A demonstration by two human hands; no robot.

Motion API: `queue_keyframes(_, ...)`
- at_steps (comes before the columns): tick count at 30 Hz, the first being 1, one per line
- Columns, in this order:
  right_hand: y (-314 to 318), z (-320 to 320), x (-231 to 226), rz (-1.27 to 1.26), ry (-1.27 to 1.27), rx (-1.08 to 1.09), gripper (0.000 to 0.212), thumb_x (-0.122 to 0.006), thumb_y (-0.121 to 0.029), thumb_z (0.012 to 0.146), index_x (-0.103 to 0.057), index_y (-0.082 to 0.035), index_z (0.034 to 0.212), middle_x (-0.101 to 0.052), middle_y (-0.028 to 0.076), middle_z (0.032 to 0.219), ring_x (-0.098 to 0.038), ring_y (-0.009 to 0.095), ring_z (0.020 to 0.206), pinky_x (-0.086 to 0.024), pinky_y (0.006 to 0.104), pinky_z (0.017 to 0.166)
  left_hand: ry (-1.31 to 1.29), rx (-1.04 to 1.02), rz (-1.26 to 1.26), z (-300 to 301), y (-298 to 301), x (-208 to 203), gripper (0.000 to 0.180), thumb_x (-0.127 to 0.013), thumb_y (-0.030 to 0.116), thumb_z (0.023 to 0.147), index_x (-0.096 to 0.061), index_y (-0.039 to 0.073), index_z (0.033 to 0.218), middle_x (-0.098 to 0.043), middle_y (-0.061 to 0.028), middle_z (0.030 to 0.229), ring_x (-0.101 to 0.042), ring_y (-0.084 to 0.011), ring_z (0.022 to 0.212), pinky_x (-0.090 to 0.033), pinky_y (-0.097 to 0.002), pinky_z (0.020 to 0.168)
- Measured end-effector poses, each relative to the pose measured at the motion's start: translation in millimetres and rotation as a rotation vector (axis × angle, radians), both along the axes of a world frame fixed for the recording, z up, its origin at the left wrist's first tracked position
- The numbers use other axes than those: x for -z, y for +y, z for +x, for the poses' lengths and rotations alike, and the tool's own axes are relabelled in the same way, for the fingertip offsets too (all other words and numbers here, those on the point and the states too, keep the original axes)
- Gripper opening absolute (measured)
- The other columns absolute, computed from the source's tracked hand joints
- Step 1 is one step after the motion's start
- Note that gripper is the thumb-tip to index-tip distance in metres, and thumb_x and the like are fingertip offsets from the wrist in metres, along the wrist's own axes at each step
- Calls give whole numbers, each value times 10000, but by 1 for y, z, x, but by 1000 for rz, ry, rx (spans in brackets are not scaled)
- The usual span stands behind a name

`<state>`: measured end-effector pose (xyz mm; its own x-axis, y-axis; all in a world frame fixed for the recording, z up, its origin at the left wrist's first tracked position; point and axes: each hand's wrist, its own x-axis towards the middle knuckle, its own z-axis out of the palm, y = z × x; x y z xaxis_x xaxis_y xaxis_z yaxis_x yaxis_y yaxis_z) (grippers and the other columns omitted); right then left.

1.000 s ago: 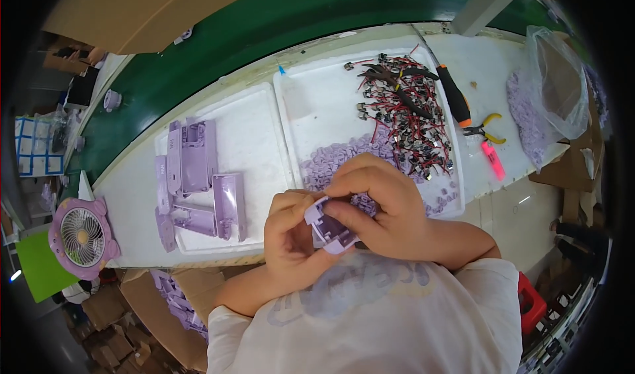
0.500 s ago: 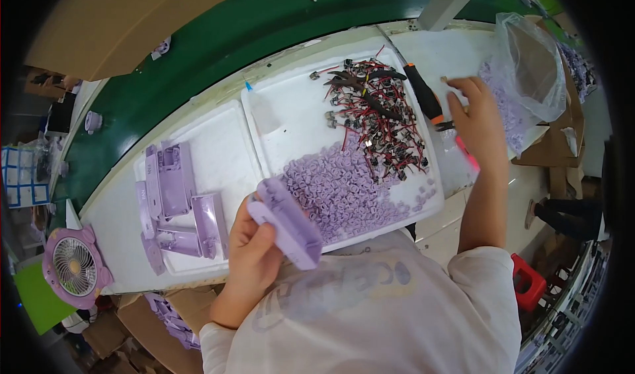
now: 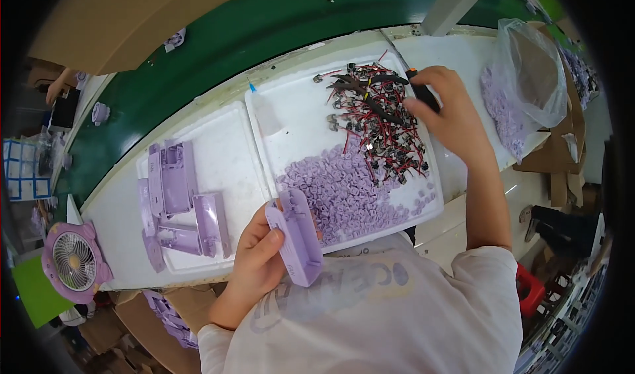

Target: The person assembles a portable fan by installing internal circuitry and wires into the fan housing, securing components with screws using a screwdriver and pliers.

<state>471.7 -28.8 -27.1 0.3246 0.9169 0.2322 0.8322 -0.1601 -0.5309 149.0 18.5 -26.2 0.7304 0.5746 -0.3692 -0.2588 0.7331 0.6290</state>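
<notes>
Still gripping long lavender plastic housing (image 3: 303,245) in L hand (image 3: 259,255), w/ tiny lavender plastic bits (image 3: 350,198) heaped to its right. Just now bringing R hand (image 3: 450,106) leftward over black-and-orange screwdriver handle (image 3: 423,94), half-curling fingers; can't tell if gripping. Prob switching to tool rn, imo.

At left on the bench (image 3: 109,222), fan (image 3: 74,261). Right of it, left tray (image 3: 228,149), with casings (image 3: 177,165) on its left part, some over its left edge. Just beside, right tray (image 3: 297,109): heap of clips (image 3: 344,192) on its near side, wired parts (image 3: 390,149) farther and to the right, pliers (image 3: 366,89) on top of these. Holds one casing (image 3: 301,248) in left hand (image 3: 261,258), at right tray's near left corner. Has right hand (image 3: 450,109) at screwdriver (image 3: 426,97), by right tray's far right edge. Farther right, bag (image 3: 539,83). Behind both trays, belt (image 3: 291,26).
</notes>
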Motion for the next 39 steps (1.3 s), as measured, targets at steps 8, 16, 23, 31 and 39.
queue_keyframes(8,32,-22,11,-79,-258,-238,251,-642,-260,772,-568,-29,833,-486,151,1146,-402,311,1117,-310,409,930,2,-27,-31,-5,-4,3,471,-575,245,850,-402,26,1230,-547,-154,1079,-558,-291,990,-448,-428,865)
queue_keyframes(16,32,-16,15,40,240,-160,140,-512,-159,855,-516,-20,866,-508,139,1200,-456,277,1100,-280,376,973,-2,-54,-53,-11,-2,3,500,-576,261,850,-382,28,1247,-527,-153,1110,-548,-288,996,-439,-452,882)
queue_keyframes(23,11,-32,-10,353,1376,-501,281,-493,-204,814,-511,6,999,-514,236,1170,-442,311,1163,-222,419,1025,-212,-27,-149,-12,8,7,525,-626,265,819,-387,65,1242,-498,-149,1144,-507,-274,1074,-401,-491,940)
queue_keyframes(31,-16,-90,-24,86,406,-708,186,-569,-37,582,-404,-43,667,-436,199,1008,-451,315,835,-361,369,721,-193,-45,215,-10,-1,6,583,-712,125,731,-399,117,1223,-471,-134,1179,-481,-260,1115,-392,-414,940)
queue_keyframes(39,-13,-97,-35,147,136,-801,235,-608,-93,496,-479,-35,685,-492,163,991,-487,318,836,-356,404,693,-192,-1,397,-17,-1,12,655,-743,74,687,-386,98,1236,-437,-139,1230,-458,-251,1142,-395,-379,920)
